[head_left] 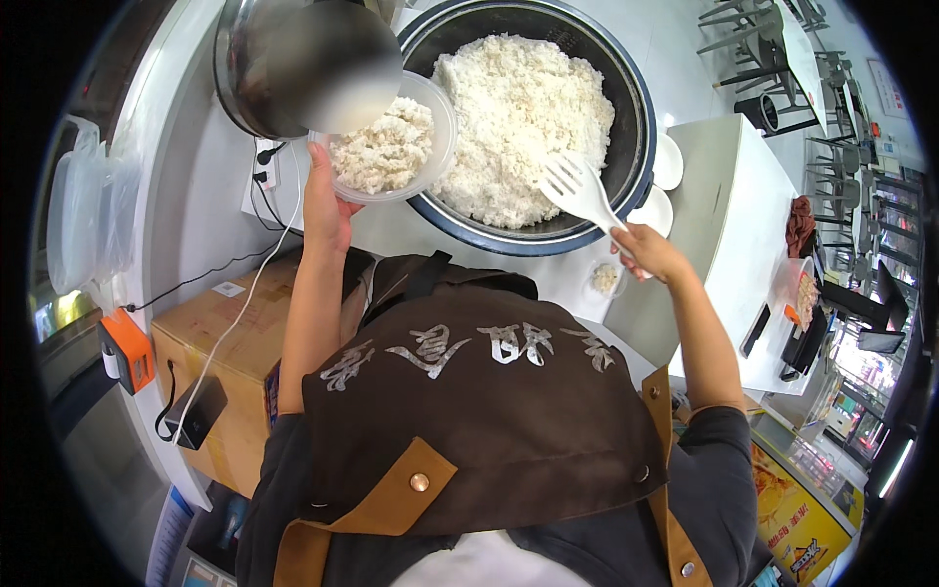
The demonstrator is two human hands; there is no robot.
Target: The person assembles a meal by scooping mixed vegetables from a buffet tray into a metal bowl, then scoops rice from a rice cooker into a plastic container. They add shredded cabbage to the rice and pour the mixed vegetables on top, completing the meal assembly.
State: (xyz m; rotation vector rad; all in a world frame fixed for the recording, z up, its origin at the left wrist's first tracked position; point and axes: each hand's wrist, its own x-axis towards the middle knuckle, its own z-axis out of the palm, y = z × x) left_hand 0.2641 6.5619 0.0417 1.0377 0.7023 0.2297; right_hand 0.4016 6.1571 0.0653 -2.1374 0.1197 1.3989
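My left hand [329, 203] grips a clear plastic bowl [445, 132] by its near left rim, with white rice [386, 152] in it. The bowl is held over the left edge of a large rice cooker pot [638, 108]. A broad mound of cooked rice [523, 117] lies in the dark pot. My right hand [650, 252] is closed around the handle of a white slotted rice paddle [584, 193], whose prongs touch the rice at the pot's near right side.
A shiny metal pot [233, 73], partly blurred, stands at the upper left. White bowls [653, 210] sit right of the cooker, near a small cup with rice [604, 280]. A cardboard box [220, 338], cables and an orange device [127, 350] are at the left. A white counter [753, 225] stands right.
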